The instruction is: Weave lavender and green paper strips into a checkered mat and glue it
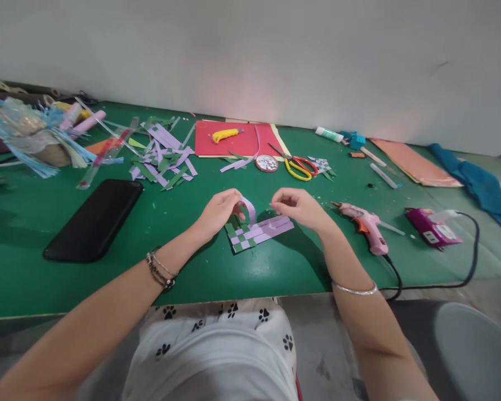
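Observation:
On the green table lies a small weave of purple and green paper strips point(244, 238), its loose purple ends pointing right. My left hand point(223, 210) is closed on one purple paper strip point(249, 209), which curls up from the weave's upper edge. Just right of that strip, my right hand point(298, 207) hovers above the purple ends with thumb and forefinger pressed together. Whether anything thin sits in that pinch is too small to make out.
Behind the hands are scissors point(298, 167), a round tin point(266, 162), a yellow cutter point(226, 135) on red paper point(204, 146) and a strip pile point(167, 150). A phone point(95, 220) lies left. A glue gun point(365, 224), its cord and a purple power socket point(434, 228) are right.

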A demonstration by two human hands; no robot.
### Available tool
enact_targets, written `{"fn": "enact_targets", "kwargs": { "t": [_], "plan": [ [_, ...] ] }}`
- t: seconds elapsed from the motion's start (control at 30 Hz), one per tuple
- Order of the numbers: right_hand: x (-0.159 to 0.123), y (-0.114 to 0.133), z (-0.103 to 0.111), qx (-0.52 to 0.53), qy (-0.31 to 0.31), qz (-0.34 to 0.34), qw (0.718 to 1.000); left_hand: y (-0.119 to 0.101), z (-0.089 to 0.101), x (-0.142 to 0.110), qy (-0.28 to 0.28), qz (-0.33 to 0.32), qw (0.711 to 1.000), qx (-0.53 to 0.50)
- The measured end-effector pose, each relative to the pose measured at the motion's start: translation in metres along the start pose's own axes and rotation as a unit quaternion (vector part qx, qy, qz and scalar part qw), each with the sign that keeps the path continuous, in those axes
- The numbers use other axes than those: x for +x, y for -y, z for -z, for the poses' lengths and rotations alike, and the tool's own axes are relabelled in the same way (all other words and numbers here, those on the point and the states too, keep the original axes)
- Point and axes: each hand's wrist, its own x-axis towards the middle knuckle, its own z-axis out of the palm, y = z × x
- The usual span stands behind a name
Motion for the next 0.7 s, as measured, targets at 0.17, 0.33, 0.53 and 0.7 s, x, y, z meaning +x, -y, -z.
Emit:
{"fn": "enact_targets", "kwargs": {
  "t": [0.17,0.33,0.53,0.7],
  "plan": [
    [0.003,-0.008,0.004,-0.162,-0.319,0.062,0.932,0.002,0.001,0.001,0.01,-0.015,1.0,0.02],
    [0.002,-0.006,-0.002,-0.229,-0.266,0.089,0.932,0.005,0.002,0.001,0.044,-0.032,0.998,0.032],
    [0.002,0.0,-0.022,-0.128,-0.101,0.096,0.982,0.004,0.001,0.0,0.057,-0.026,0.998,0.031],
    [-0.001,0.009,-0.031,0.032,0.044,0.039,0.998,0.004,0.0,-0.001,0.064,-0.041,0.996,0.052]
  ]
}}
